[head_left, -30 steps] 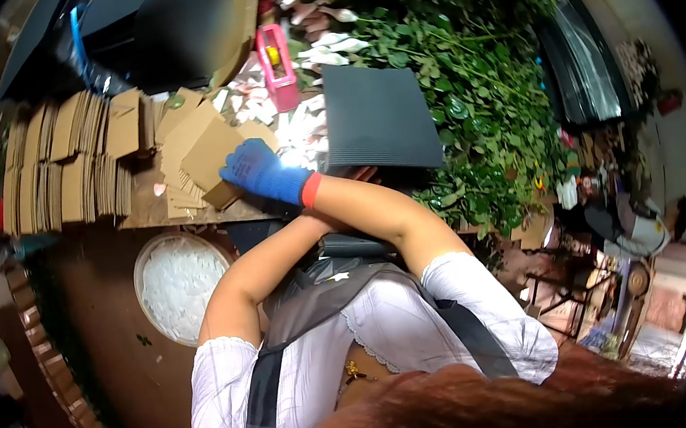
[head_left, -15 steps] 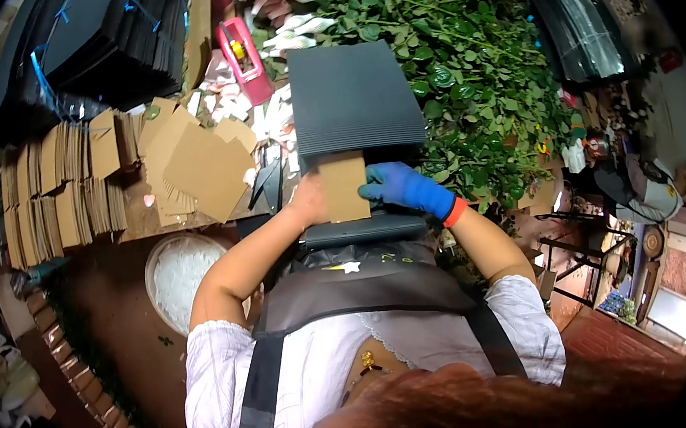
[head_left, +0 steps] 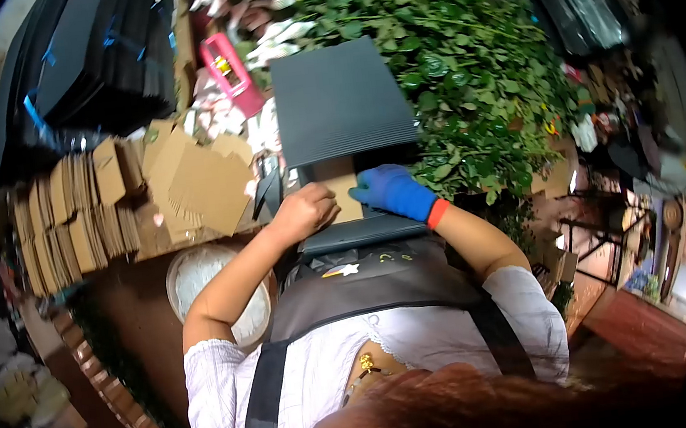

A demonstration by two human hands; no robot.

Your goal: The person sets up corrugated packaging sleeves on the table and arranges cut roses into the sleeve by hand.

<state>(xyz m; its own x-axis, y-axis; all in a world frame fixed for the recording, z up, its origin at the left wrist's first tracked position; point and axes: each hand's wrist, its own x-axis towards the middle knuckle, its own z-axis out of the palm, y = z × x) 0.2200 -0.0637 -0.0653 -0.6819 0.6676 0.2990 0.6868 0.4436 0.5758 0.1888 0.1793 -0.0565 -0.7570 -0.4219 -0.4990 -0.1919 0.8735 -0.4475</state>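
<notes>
So the bare left hand (head_left: 307, 212) has its fingers curled in at the left edge of a brown cardboard piece (head_left: 348, 207), and the right hand (head_left: 390, 189), in a blue knit glove with a red cuff, has its fingertips at the right edge. Fingers on both are bent rather than spread, but honestly can't tell if either one is really pinching the cardboard.

The piece sits between the two hands, right in front of the person's dark apron (head_left: 359, 292), with its far end in shadow at the near edge of a neat stack of dark grey corrugated sheets (head_left: 339, 97).

Left of that stack there's a pink tape dispenser (head_left: 243, 92), then a spread of loose cardboard sheets (head_left: 210, 186), and further left, rows of small cardboard pieces (head_left: 67, 218) packed on edge. A round white tub (head_left: 185, 279) is below the table edge near the left forearm. Leafy green stems (head_left: 470, 67) are heaped all along the right side, and bundles of black sheets (head_left: 97, 60) with blue ties are up at far left.
</notes>
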